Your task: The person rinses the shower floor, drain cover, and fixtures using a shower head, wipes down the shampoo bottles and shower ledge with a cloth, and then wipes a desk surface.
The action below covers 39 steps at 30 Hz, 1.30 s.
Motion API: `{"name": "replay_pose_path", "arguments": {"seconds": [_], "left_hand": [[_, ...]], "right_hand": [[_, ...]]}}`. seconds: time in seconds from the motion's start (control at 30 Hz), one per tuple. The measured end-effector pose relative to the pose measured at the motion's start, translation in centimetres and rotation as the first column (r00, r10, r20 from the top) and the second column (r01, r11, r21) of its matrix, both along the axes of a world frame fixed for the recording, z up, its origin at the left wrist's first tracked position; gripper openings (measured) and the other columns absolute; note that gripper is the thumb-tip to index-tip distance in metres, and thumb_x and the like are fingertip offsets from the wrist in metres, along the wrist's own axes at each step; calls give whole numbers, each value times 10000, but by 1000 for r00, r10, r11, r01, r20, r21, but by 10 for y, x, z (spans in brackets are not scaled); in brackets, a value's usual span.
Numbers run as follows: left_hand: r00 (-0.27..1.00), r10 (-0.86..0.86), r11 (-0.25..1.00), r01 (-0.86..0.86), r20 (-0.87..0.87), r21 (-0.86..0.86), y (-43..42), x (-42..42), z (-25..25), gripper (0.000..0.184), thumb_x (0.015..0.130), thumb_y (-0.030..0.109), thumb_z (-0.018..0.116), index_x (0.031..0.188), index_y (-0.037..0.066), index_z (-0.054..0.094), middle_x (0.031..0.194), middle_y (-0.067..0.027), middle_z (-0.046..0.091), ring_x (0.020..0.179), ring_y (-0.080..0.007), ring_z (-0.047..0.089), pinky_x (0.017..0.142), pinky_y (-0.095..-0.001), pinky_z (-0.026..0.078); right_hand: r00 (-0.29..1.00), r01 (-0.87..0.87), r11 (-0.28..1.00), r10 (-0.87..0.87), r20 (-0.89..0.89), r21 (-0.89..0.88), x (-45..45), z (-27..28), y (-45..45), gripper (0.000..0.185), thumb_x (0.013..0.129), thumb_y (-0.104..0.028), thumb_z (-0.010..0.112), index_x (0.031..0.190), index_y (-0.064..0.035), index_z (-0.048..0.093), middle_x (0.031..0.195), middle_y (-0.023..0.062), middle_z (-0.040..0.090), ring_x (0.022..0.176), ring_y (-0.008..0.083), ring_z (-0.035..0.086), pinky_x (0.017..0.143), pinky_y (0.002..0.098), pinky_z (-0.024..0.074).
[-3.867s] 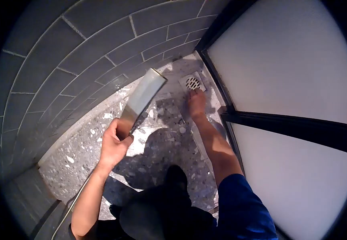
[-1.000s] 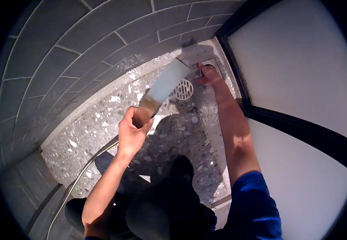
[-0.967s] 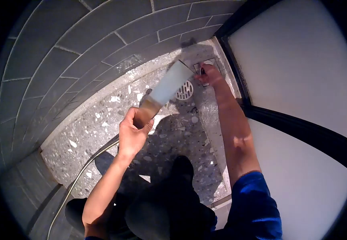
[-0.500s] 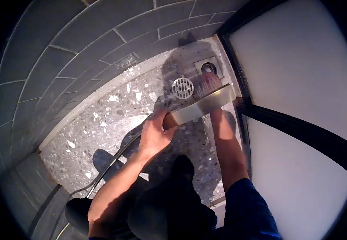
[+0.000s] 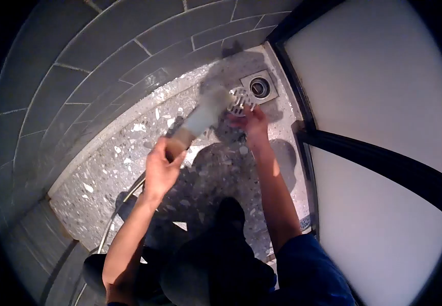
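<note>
My left hand (image 5: 164,166) is wrapped round the lower end of a long, flat shower head (image 5: 200,120), whose far end is blurred and reaches toward the drain cover. A hose runs down from that hand. Fingers of my right hand (image 5: 251,125) pinch the near edge of the round slotted drain cover (image 5: 241,100), which looks slightly raised. Just beyond it lies the square drain frame (image 5: 273,95) with its round hole (image 5: 259,87) uncovered.
A grey tiled wall (image 5: 114,61) curves along the left and back. Frosted panels (image 5: 368,76) in a black frame (image 5: 379,163) stand on the right. Speckled stone flooring (image 5: 114,178) lies below, with a dark shoe (image 5: 231,211) on it.
My right hand has left the drain hole and taken hold of the drain cover that lay on the floor. The shower head has swung from the right back toward the upper left.
</note>
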State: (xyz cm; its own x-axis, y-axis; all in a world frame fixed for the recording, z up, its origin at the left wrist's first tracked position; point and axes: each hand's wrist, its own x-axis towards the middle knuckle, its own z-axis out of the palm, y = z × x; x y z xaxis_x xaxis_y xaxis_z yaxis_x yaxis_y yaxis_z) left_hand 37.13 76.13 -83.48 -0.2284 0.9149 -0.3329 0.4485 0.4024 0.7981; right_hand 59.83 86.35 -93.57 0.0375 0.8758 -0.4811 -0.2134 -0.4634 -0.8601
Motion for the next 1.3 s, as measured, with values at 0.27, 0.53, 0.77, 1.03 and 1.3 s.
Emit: {"name": "replay_pose_path", "arguments": {"seconds": [0.27, 0.53, 0.77, 1.03, 1.3], "left_hand": [[972, -219, 967, 227, 80, -112, 3, 28, -6, 358, 760, 215, 727, 937, 14, 488, 752, -191, 600, 726, -364, 615, 639, -402, 486], [959, -257, 966, 251, -120, -63, -23, -24, -29, 379, 738, 170, 741, 985, 7, 505, 802, -225, 593, 788, -412, 587, 690, -419, 479], [983, 184, 980, -185, -20, -79, -58, -99, -41, 297, 797, 196, 727, 838, 24, 489, 682, -5, 499, 630, -101, 439, 602, -259, 411], [971, -12, 993, 39, 239, -110, 24, -8, -52, 277, 794, 195, 726, 857, 22, 519, 678, 9, 500, 611, -95, 434, 556, -257, 401], [933, -246, 958, 276, 263, -82, 56, 71, -20, 344, 753, 215, 735, 903, 4, 510, 686, -71, 565, 603, -167, 516, 578, -322, 438]], "right_hand": [[872, 87, 969, -186, -453, -230, -17, -9, -36, 294, 937, -222, 487, 1182, -60, 498, 1057, 86, 605, 928, 216, 612, 772, 369, 534], [933, 0, 962, -99, -346, -274, -18, 19, -40, 252, 939, -249, 508, 1060, -37, 571, 787, 43, 621, 615, 137, 603, 536, 266, 510], [957, 81, 994, -97, 273, 69, 19, 19, -34, 171, 884, -174, 602, 968, -26, 588, 675, 16, 564, 465, 80, 489, 410, 223, 389], [949, 216, 974, -192, 251, -71, 33, 21, -130, 210, 888, -174, 597, 1024, -15, 574, 722, 35, 604, 468, 80, 492, 410, 225, 374], [920, 261, 952, -195, 340, -161, 70, 50, -164, 301, 906, -195, 569, 1133, 2, 556, 733, 27, 603, 498, 81, 511, 437, 229, 412]]}}
